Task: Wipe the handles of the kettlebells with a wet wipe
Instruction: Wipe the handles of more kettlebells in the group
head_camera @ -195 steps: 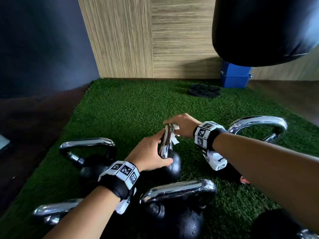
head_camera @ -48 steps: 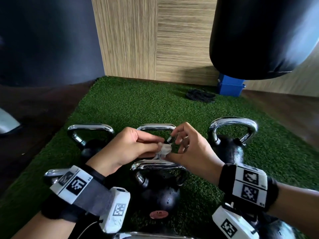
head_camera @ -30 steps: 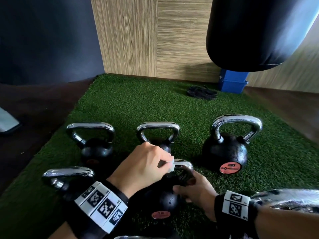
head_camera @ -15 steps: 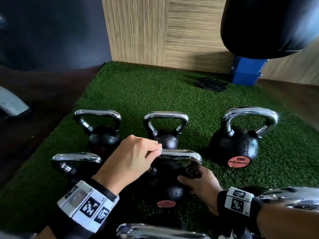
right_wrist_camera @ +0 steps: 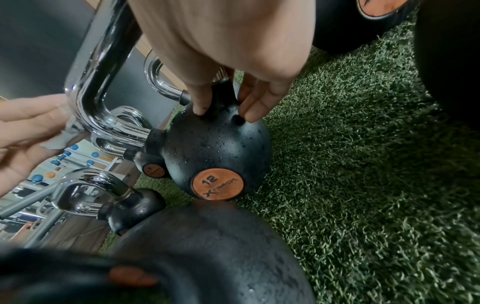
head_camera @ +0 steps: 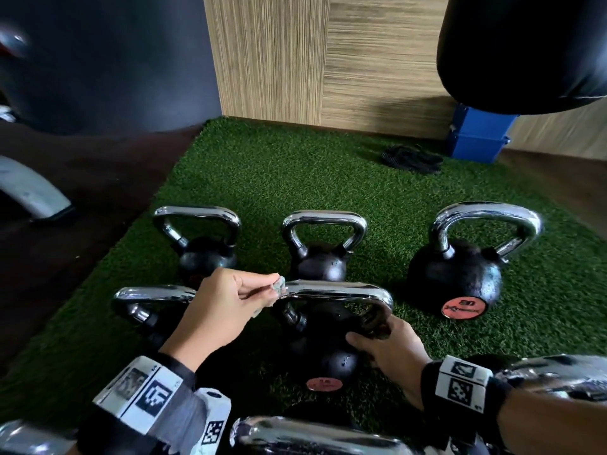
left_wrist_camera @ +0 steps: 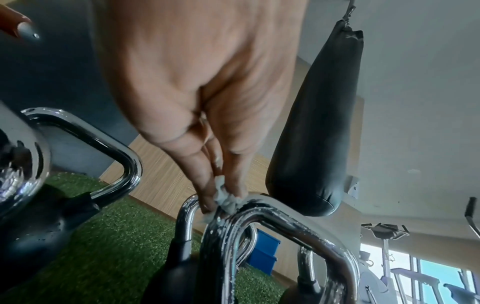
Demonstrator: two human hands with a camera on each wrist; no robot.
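both hands busy: left hand (head_camera: 219, 310) pinches wet wipe (head_camera: 278, 286) on handle (head_camera: 335, 289); right hand (head_camera: 391, 349) grips handle base.

The near half of the green artificial-turf mat (head_camera: 328, 178) is crowded by black kettlebells with chrome handles (head_camera: 323, 244); open turf is left toward the far edge, where only a black coiled rope (head_camera: 410, 157) is found.

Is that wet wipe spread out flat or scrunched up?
Scrunched up. The wet wipe is a small crumpled wad pinched in the left hand and pressed against the left end of the kettlebell handle.
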